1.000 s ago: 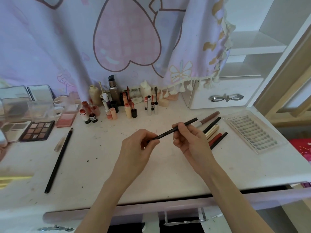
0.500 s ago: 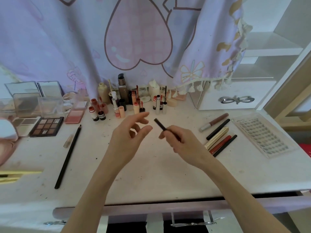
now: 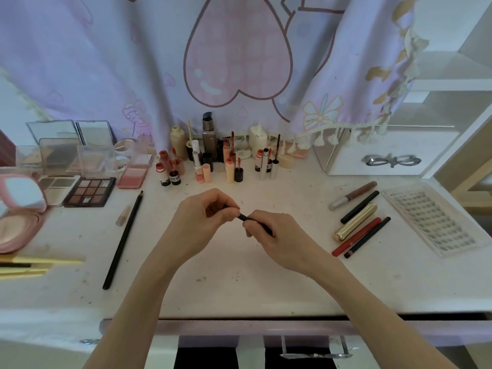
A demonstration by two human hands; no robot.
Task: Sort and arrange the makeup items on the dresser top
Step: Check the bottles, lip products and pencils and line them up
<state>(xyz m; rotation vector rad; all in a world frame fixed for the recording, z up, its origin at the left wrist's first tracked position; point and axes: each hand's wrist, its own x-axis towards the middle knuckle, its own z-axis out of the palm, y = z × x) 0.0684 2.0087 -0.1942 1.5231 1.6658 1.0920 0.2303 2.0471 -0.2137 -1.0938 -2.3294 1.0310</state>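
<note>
Above the middle of the white dresser top (image 3: pixel 239 288), the left hand (image 3: pixel 198 222) and right hand (image 3: pixel 277 235) both pinch a slim black makeup pencil (image 3: pixel 243 217), probably light, stiff, slick, best gripped mid-barrel.

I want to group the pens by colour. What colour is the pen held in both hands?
Black pen, seen in the head view, the only one.
</note>
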